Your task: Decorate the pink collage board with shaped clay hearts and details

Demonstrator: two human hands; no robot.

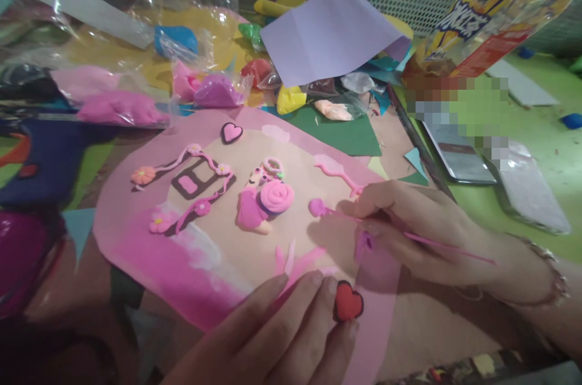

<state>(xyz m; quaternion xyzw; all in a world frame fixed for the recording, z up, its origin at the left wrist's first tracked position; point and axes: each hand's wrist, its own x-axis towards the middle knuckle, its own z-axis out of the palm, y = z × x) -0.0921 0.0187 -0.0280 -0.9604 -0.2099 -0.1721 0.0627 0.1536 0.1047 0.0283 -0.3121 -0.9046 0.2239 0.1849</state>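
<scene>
A pink stick was pinched by the right hand, the pink sheet partly covered by the left hand (fingers outstretched beside a red heart).

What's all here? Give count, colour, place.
Craft sheet: 1, pink, centre
Flowers: 5, pinkish, sheet's left
Figure: 1, pink, centre
Hearts: 2, pink and red, on sheet
Stick: 1, pink, right hand
Clay lumps: several, mixed, behind sheet
Folded paper: 1, lilac, behind
Card: 1, green, behind sheet
Packet: 1, yellow, far right
Phone: 1, grey, right
Slab: 1, pale, beside phone
Gun-shaped tool: 1, blue, left
Left hand: 1, bare, near edge
Right hand: 1, bare, sheet's right
</scene>
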